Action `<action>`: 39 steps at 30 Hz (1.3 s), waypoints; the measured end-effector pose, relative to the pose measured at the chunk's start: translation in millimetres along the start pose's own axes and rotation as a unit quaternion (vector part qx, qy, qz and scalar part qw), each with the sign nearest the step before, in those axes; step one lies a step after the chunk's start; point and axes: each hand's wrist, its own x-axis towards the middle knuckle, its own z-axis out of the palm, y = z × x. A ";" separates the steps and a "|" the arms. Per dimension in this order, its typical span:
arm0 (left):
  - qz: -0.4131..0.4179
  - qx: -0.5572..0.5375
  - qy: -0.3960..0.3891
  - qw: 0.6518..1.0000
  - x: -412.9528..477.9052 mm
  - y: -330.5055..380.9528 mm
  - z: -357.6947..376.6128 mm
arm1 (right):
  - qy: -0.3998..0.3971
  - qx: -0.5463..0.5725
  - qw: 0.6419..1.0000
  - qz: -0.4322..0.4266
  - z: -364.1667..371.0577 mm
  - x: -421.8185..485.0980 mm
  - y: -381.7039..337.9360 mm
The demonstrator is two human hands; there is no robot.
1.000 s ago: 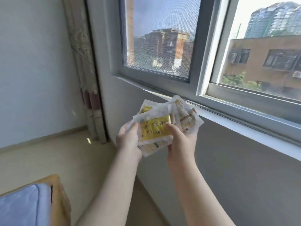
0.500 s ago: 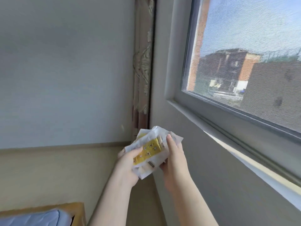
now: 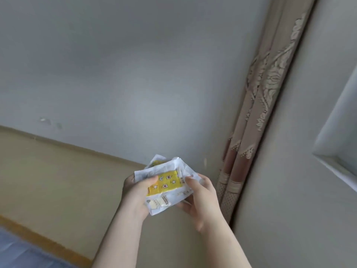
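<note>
That loose stack of slippery packets (image 3: 166, 183) is up in mid-air over the floor (image 3: 58, 180) by the curtain (image 3: 251, 132), left grip (image 3: 135, 196) thumb-pinching one edge and right grip (image 3: 201, 199) curled round the other, so the back ones could easily slide out and scatter.

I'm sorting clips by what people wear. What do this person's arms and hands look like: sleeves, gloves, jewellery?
The left forearm and right forearm are bare to the picture's bottom edge; no sleeve shows. The left hand and right hand wear no gloves, and no ring, watch or bracelet is visible. The nails look short and unpainted.
</note>
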 end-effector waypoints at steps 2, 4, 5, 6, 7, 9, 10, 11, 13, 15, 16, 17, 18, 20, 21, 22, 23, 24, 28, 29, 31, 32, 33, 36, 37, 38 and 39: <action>0.005 0.010 0.003 1.000 50.1 11.9 7.4 | -0.003 -0.016 1.000 0.007 17.2 46.9 -8.1; 0.013 0.014 0.009 1.000 96.3 20.4 15.9 | -0.004 -0.019 1.000 0.005 31.0 92.4 -14.6; 0.014 0.017 0.016 1.000 117.1 23.8 20.6 | -0.002 -0.017 1.000 0.006 37.1 114.4 -16.4; 0.015 0.019 0.022 0.999 135.9 26.8 25.1 | 0.001 -0.016 1.000 0.007 42.4 135.5 -17.2; 0.017 0.021 0.027 0.999 154.7 29.0 28.5 | 0.001 -0.015 1.000 0.011 47.9 156.3 -16.7; 0.024 0.034 0.029 0.999 192.3 33.9 34.1 | -0.002 -0.011 1.000 0.024 58.8 198.3 -14.6; 0.029 0.040 0.028 0.998 210.9 37.5 36.8 | -0.002 -0.009 1.000 0.029 64.8 219.6 -13.7; 0.033 0.043 0.028 0.998 231.6 40.6 37.7 | -0.006 -0.007 0.999 0.033 71.1 242.6 -12.8; 0.036 0.041 0.031 0.998 276.5 47.1 38.7 | -0.021 -0.007 0.999 0.037 85.9 291.2 -11.4; 0.044 0.036 0.032 0.998 324.9 56.2 40.3 | -0.043 -0.010 0.998 0.041 104.5 341.5 -13.0; 0.051 0.036 0.037 0.997 350.0 61.3 41.7 | -0.057 -0.011 0.997 0.041 114.3 367.8 -14.5; 0.061 0.036 0.045 0.996 374.9 66.6 43.3 | -0.071 -0.015 0.997 0.038 124.6 394.0 -16.9; 0.069 0.034 0.052 0.996 398.9 72.3 45.3 | -0.084 -0.021 0.996 0.035 135.1 420.2 -21.1; 0.076 0.021 0.064 0.995 441.3 87.4 48.8 | -0.107 -0.039 0.993 0.033 159.5 469.2 -30.3; 0.079 0.016 0.075 0.994 459.7 96.0 46.8 | -0.123 -0.049 0.991 0.034 173.7 491.5 -33.1; 0.084 0.010 0.092 0.992 477.5 104.7 41.0 | -0.143 -0.058 0.987 0.037 189.9 511.4 -34.0; 0.092 0.002 0.118 0.989 493.7 112.9 31.5 | -0.167 -0.065 0.983 0.046 208.5 529.0 -32.5; 0.100 -0.005 0.147 0.984 506.7 121.5 20.5 | -0.192 -0.070 0.977 0.058 227.7 543.4 -29.2; 0.136 -0.026 0.268 0.953 542.6 153.6 -36.7 | -0.292 -0.095 0.946 0.104 313.9 579.9 0.1; 0.139 -0.041 0.304 0.942 549.7 160.4 -51.3 | -0.314 -0.097 0.938 0.112 335.1 586.4 9.1; 0.137 -0.083 0.362 0.918 566.8 173.3 -82.3 | -0.350 -0.100 0.923 0.127 377.9 599.5 26.5; 0.139 -0.096 0.379 0.910 577.3 181.0 -98.9 | -0.364 -0.102 0.916 0.134 400.5 606.7 35.5; 0.144 -0.104 0.389 0.904 588.1 190.0 -114.9 | -0.375 -0.102 0.911 0.138 423.5 615.0 44.8; 0.156 -0.113 0.401 0.895 624.1 225.3 -163.0 | -0.400 -0.102 0.899 0.144 497.7 640.9 69.3; 0.155 -0.116 0.407 0.893 638.0 240.3 -179.4 | -0.406 -0.101 0.897 0.146 523.9 650.7 76.3; 0.157 -0.118 0.409 0.891 653.1 256.9 -196.9 | -0.417 -0.095 0.892 0.147 551.6 661.2 82.6; 0.156 -0.120 0.412 0.889 664.4 270.7 -209.4 | -0.426 -0.092 0.888 0.149 572.5 669.4 87.4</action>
